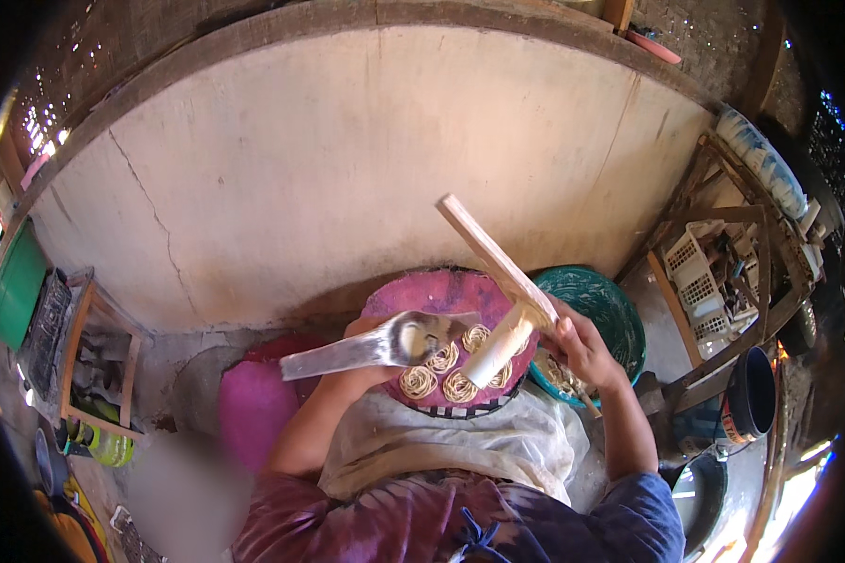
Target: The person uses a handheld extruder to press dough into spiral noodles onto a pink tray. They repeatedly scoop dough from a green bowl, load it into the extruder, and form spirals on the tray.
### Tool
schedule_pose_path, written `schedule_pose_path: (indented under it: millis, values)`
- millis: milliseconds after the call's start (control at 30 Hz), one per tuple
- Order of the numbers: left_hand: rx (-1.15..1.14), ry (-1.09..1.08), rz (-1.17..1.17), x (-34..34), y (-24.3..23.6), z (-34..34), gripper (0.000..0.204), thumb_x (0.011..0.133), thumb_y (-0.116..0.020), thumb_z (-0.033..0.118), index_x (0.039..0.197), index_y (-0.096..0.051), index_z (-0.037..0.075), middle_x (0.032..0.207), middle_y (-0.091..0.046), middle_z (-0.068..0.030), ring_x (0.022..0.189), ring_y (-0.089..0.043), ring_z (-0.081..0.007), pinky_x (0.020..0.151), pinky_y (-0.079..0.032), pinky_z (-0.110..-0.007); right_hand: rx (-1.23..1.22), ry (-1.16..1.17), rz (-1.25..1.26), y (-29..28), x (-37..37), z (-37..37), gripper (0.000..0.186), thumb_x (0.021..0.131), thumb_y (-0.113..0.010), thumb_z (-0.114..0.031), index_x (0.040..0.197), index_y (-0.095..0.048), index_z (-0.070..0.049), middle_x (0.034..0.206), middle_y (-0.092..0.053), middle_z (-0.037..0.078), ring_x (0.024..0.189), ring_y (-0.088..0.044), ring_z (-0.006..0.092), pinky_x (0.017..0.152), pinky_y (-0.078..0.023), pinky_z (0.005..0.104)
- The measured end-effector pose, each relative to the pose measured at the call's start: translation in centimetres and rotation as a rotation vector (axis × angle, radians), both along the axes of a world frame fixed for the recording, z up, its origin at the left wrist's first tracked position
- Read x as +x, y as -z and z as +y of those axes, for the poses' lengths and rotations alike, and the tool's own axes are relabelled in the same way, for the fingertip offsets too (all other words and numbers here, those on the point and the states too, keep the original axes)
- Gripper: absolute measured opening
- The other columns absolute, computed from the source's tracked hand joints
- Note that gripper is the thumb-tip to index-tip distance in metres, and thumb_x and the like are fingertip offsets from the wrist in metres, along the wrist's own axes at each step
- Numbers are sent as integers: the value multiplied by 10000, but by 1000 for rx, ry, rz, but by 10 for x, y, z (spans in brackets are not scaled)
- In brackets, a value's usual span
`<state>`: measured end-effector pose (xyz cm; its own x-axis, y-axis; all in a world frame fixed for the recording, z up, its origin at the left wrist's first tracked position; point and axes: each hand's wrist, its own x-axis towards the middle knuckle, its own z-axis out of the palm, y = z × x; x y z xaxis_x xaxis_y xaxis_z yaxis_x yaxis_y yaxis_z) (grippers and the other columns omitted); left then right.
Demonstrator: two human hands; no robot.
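My left hand [368, 373] is closed around a long pale press piece [347, 349] with a round cup, dark inside, at its right end. My fingers are partly hidden behind it. My right hand [587, 349] grips a wooden plunger [488, 251], a long bar with a thick pale cylinder pointing down to the left. The two pieces are apart, both held above a round pink tray [399, 296]. Several coiled nests of noodle-like dough strands [418, 382] lie on the tray. At its right, a teal basin [629, 328] holds pale dough, partly behind my right hand.
A pale cloth [545, 441] covers my lap. To the left are a magenta item [253, 403] and a wooden stand [80, 347]. A wall [347, 169] rises ahead. On the right stand a rack with a white crate [695, 272] and a dark bucket [749, 394].
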<state>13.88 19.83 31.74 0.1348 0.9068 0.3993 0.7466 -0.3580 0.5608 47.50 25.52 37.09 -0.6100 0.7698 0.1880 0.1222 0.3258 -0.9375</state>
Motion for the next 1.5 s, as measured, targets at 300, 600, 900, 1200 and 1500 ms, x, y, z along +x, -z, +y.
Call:
schedule_pose_path:
  millis: [300,600,900,1200,1500]
  values:
    - [-282,51,-211,20,-13,1,445,736,-823,269,1096,-652,72,1007,-695,-111,919,-668,-237,837,-527,-355,529,112,-143,-36,-37,-7,541,985,-510,-281,1441,-383,-17,1299,-571,220,1100,-632,354,919,-484,376]
    - [-147,176,-258,21,2,0,477,740,-823,231,1127,-635,25,1030,-685,-143,931,-661,-248,849,-511,-359,798,155,-210,-34,-54,-8,624,938,-559,-366,1425,-402,-10,1227,-603,230,1005,-635,418,834,-523,415]
    - [-381,270,-184,23,-2,-4,507,769,-789,240,1189,-600,29,1164,-635,-160,1068,-611,-278,938,-468,-379,789,43,-322,-22,-59,-17,629,926,-571,-368,1435,-396,-43,1187,-602,246,856,-657,399,722,-544,426]
    - [-263,369,-425,36,30,-5,472,802,-755,147,1228,-577,51,1129,-634,-74,1015,-596,-207,901,-478,-348,781,-5,-541,-8,-68,-19,712,890,-602,-353,1481,-319,-74,1173,-557,250,1027,-555,422,928,-440,487]
    - [-219,-441,-1119,-75,58,-58,133,823,-742,89,842,-616,51,640,-556,4,490,-491,-72,453,-376,-240,592,138,-576,109,-84,-17,96,718,-734,-152,807,-701,-141,972,-576,83,955,-532,299,811,-416,441]
